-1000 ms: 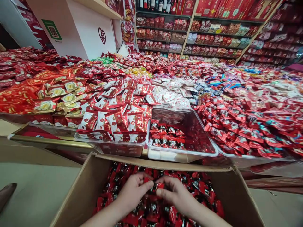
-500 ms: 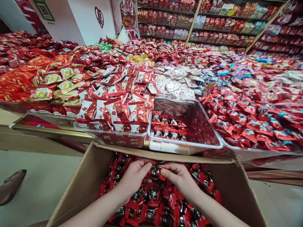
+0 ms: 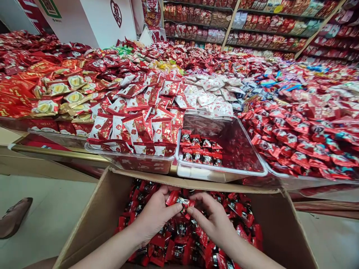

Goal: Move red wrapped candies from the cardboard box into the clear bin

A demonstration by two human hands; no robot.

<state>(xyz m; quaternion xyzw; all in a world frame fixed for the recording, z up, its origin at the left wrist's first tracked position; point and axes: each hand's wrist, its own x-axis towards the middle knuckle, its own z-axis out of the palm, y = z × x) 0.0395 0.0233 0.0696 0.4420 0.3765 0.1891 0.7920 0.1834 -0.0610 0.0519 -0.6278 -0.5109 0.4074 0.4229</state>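
L to R, from my remote stn. Brown cardboard carton (image 3: 91, 209): below and around both hands. Red-and-white, pillow-shaped foil packets (image 3: 137, 129): heaped fwd of the L hand. L hand (image 3: 153, 215): thumb and fingers grasp one red-and-black, plastic-wrapped sweet (image 3: 182, 201); this item is between the hands, over the carton. Loose red-and-black sweets (image 3: 179, 252): under the hands, qty large, uncounted. Clear, rectangular plastic bin (image 3: 196, 169): fwd of the hands, past the carton's far edge. Rows of red-and-black sweets (image 3: 207, 160) occupy its L part. R hand (image 3: 217, 220): thumb and forefinger pinch the R end of the held sweet. Glossy red wrapped sweets (image 3: 291, 140): heaped fwd-right of the R hand.

Status, my est.: early stage. Done: approx. two rows arranged; I can't tell re layers beneath. Remaining outside the bin: held pc. plus carton stock.
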